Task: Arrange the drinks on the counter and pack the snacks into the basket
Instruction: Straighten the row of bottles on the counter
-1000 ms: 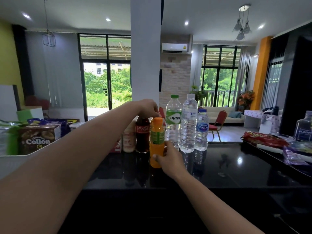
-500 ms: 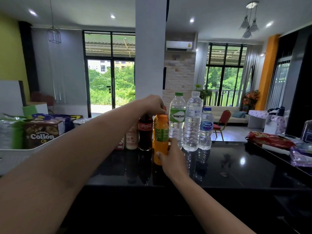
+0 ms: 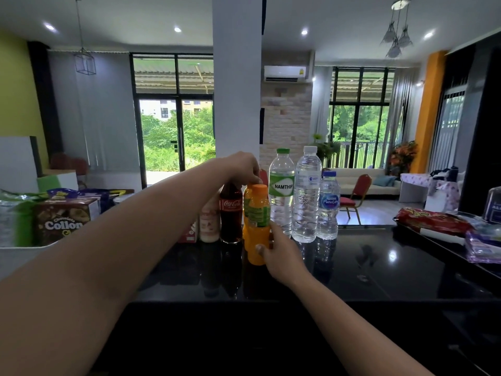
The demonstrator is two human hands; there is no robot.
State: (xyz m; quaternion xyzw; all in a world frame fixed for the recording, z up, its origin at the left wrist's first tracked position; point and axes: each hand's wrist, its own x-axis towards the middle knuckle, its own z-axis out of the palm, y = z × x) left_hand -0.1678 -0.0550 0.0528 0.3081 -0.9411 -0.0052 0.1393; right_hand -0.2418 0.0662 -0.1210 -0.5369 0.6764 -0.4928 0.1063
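Right hand (image 3: pixel 282 256): fingers and thumb clamped low around the orange juice bottle (image 3: pixel 258 229), just in front of the drinks row on the black counter (image 3: pixel 379 267).
Left hand (image 3: pixel 241 168): fingertips curled down over the cola bottle (image 3: pixel 231 215); whether they grip its cap, I can't tell.
Risk: it's a tight row, so one sideways nudge could topple the Namthip water bottle (image 3: pixel 281 202).
Snacks: the red bag (image 3: pixel 431 219) lies well apart from the basket (image 3: pixel 27 247).

A broad white pillar (image 3: pixel 237 104) stands ahead of us, with a wall air conditioner (image 3: pixel 285 74) mounted on pale brickwork (image 3: pixel 284 126) just to its right. To the left we see tall glass doors (image 3: pixel 160 137) facing green trees, a wire-frame pendant lamp (image 3: pixel 85 62) and a yellow wall (image 3: pixel 16 90). On the right, a red chair (image 3: pixel 355 196) stands in front of a light sofa (image 3: pixel 379 183), near orange flowers (image 3: pixel 402 156), and a cluster of hanging lamps (image 3: pixel 397 36) is overhead.
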